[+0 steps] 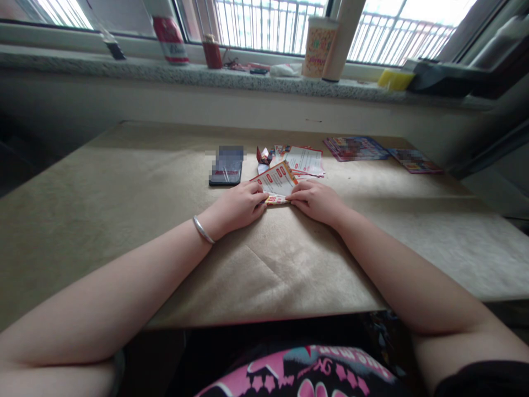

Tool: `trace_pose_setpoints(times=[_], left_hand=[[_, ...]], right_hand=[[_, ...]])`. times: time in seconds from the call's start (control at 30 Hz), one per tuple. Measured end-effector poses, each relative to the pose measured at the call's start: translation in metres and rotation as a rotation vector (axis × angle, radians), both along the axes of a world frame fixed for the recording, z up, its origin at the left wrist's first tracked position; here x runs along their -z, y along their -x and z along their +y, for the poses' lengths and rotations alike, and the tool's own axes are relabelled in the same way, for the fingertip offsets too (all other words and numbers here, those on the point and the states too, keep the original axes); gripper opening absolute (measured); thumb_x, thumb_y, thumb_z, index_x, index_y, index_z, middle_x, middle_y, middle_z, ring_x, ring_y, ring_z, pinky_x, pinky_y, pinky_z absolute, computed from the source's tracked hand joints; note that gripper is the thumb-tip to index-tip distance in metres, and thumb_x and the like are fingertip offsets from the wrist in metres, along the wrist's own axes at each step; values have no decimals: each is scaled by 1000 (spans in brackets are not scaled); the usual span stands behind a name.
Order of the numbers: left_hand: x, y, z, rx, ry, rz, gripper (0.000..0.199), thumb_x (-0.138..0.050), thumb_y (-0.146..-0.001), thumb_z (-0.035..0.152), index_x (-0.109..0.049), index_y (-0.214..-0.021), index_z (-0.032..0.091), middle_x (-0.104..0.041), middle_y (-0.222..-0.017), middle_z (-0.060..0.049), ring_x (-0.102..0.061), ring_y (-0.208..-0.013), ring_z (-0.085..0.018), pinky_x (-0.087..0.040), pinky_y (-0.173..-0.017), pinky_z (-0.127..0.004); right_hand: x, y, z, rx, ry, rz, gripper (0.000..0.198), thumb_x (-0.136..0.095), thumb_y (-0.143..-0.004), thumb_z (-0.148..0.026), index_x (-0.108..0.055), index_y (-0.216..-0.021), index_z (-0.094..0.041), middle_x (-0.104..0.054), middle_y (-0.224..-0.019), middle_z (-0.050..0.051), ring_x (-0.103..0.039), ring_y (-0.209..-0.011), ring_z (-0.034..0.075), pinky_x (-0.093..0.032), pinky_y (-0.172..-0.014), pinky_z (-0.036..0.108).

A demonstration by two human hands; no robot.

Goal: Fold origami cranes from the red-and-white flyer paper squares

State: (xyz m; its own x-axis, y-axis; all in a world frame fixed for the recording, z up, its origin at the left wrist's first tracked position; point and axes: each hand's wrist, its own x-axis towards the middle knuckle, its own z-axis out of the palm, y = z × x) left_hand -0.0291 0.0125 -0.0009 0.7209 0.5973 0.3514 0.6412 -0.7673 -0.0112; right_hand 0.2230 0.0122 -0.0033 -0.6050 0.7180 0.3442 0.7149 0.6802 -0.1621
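Observation:
A printed paper sheet (pixel 275 179), white with red labels and an orange edge, lies on the table with its near edge folded over into a strip. My left hand (pixel 244 204) pinches the left end of that fold, and a silver bangle circles the wrist. At the fold's right end, my right hand (pixel 314 199) presses with thumb and fingers together. Just beyond the sheet are more printed sheets (pixel 306 160) in a loose pile. A small folded paper piece (pixel 264 156), dark red and white, stands beside the pile.
A phone (pixel 227 165) lies left of the papers. Colourful printed cards (pixel 356 149) sit at the far right of the cloth-covered table (pixel 124 220). On the windowsill stand a red can (pixel 170 41), a red bottle (pixel 212 54), a patterned cup (pixel 318 48) and a yellow block (pixel 395 80).

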Motion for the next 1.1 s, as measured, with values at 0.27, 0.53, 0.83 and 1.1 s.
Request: trace_pose_setpoints(times=[0.27,0.53,0.83,1.1], left_hand=[[-2,0,-1,-11,-3,11,32,-46,-95,29,-72,-104,13,-67,-103,-13,-61,-100,-24,-52,-92,-39],[-4,-4,-5,-32,-25,21,32,-44,-95,28,-73,-103,13,-67,-99,-13,-61,-97,-25,-52,-91,-40],[-6,-5,-6,-68,-41,83,34,-44,-95,29,-72,-102,12,-65,-95,-14,-61,-96,-26,-53,-89,-40],[-4,-5,-4,-60,-36,71,34,-44,-95,29,-72,-101,11,-65,-97,-14,-60,-96,-26,-52,-91,-40]], right_hand=[[0,0,0,17,16,-13,26,-54,-94,-30,-78,-102,-25,-71,-101,6,-61,-95,20,-47,-85,34],[-5,2,-4,12,-46,-57,21,-55,-92,-25,-74,-100,-25,-71,-99,5,-59,-98,22,-45,-83,34],[-7,4,-5,28,-14,-71,20,-55,-91,-24,-75,-94,-23,-72,-98,6,-62,-97,22,-46,-83,34],[-4,4,-3,50,0,-33,22,-56,-91,-25,-77,-93,-22,-73,-98,6,-62,-96,21,-47,-87,35]])
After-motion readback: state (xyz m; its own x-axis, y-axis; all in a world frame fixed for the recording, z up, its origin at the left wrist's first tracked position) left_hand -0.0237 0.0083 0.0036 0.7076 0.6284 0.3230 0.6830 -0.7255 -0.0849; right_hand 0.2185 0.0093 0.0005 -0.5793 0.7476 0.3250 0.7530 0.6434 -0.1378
